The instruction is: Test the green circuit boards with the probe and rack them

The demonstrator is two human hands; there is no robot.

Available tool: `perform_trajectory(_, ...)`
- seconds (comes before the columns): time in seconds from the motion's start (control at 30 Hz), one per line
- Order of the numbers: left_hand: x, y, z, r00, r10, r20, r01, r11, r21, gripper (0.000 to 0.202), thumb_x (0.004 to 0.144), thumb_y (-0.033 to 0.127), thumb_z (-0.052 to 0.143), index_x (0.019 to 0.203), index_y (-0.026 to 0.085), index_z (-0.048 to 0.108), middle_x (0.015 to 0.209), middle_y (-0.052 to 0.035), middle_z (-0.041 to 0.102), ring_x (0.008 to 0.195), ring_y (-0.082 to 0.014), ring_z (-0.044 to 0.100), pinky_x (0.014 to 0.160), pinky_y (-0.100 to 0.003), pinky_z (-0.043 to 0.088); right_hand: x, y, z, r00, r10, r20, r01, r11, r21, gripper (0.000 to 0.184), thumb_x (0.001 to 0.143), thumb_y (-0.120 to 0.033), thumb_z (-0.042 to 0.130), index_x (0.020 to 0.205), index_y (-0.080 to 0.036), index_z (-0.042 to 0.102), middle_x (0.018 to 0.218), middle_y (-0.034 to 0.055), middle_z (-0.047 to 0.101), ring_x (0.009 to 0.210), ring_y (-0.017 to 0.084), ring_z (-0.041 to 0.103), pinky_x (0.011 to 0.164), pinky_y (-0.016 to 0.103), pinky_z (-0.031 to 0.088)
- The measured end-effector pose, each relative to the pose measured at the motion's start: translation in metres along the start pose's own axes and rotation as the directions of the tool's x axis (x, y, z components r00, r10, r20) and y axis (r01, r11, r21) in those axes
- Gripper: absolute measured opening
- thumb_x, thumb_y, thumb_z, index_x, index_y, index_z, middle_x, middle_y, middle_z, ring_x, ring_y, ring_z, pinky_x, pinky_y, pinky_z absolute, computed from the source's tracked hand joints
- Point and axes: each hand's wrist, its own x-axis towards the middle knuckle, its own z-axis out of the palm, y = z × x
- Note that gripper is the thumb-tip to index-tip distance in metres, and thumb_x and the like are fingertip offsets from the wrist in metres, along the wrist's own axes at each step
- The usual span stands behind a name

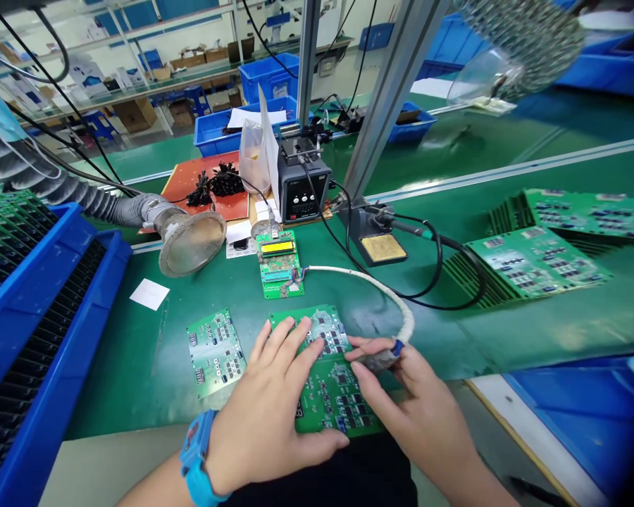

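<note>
My left hand [272,405], with a blue watch at the wrist, lies spread over a green circuit board [343,394] at the table's front edge. Its palm and fingers cover the board's left part. At the board's right edge my right hand [423,398] pinches the taped plug end [379,360] of a white-wrapped cable [373,280]; its tip points at the board, but I cannot tell whether it is seated. That cable runs to a small board with a lit yellow display [278,248]. Another circuit board [216,352] lies flat to the left.
Stacked circuit boards [533,264] stand at the right. Blue bins [98,303] holding boards flank the left. A fume hose funnel [193,243], a soldering station [303,186] and an iron stand [370,232] are behind; a black cord loops across the right side.
</note>
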Motion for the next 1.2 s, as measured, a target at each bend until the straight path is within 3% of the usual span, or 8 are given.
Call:
perform_trajectory(0.23, 0.002, 0.002, -0.002, 1.0, 0.009, -0.008, -0.009, 0.999, 0.037, 0.091, 0.071, 0.052, 0.075, 0.144, 0.017, 0.032, 0.156, -0.01, 0.022, 0.144, -0.0311, 0.014, 0.116, -0.059, 0.011, 0.0, 0.003, 0.005, 0.997, 0.013, -0.071, -0.012, 1.0, 0.011, 0.003, 0.086, -0.026, 0.056, 0.086, -0.024, 0.053, 0.084, 0.0033, 0.071, 0.089, 0.021, 0.071, 0.073, 0.026, 0.056)
perform_trajectory(0.47, 0.003, 0.001, -0.004, 1.0, 0.011, 0.006, -0.011, 0.998, 0.058, 0.097, 0.069, 0.06, 0.075, 0.145, 0.016, 0.033, 0.155, -0.0109, 0.022, 0.143, -0.0333, 0.017, 0.113, -0.057, 0.025, -0.003, 0.004, 0.001, 1.0, 0.014, 0.007, -0.015, 0.995, 0.097, 0.007, 0.089, -0.023, 0.055, 0.096, -0.025, 0.055, 0.093, 0.0022, 0.069, 0.098, 0.019, 0.067, 0.083, 0.026, 0.054)
perform_trajectory(0.73, 0.01, 0.0, -0.019, 0.999, 0.003, 0.045, -0.004, 0.999, 0.039, 0.103, 0.064, 0.08, 0.062, 0.143, 0.017, 0.039, 0.151, -0.0149, 0.032, 0.138, -0.0382, 0.028, 0.11, -0.058, 0.029, -0.007, 0.006, 0.001, 0.996, 0.073, 0.058, -0.081, 0.986, 0.146, 0.011, 0.091, -0.027, 0.053, 0.101, -0.024, 0.056, 0.104, 0.0062, 0.068, 0.099, 0.022, 0.066, 0.086, 0.032, 0.054)
perform_trajectory(0.97, 0.015, -0.002, -0.02, 0.996, -0.019, 0.082, 0.017, 0.999, 0.033, 0.114, 0.053, 0.08, 0.069, 0.143, 0.018, 0.038, 0.155, -0.0249, 0.01, 0.14, -0.0469, 0.013, 0.104, -0.066, 0.026, -0.009, 0.007, 0.0, 0.995, 0.081, 0.063, -0.09, 0.984, 0.152, 0.01, 0.092, -0.027, 0.053, 0.101, -0.024, 0.055, 0.104, 0.006, 0.068, 0.102, 0.021, 0.065, 0.087, 0.032, 0.053)
perform_trajectory(1.2, 0.017, -0.002, -0.02, 0.993, -0.029, 0.114, 0.026, 0.999, 0.031, 0.12, 0.049, 0.083, 0.068, 0.145, 0.019, 0.036, 0.155, -0.0258, 0.007, 0.14, -0.0478, 0.012, 0.104, -0.068, 0.023, -0.008, 0.007, 0.0, 0.995, 0.08, 0.052, -0.087, 0.985, 0.15, 0.008, 0.091, -0.027, 0.054, 0.099, -0.025, 0.055, 0.101, 0.0043, 0.069, 0.098, 0.02, 0.066, 0.086, 0.03, 0.053)
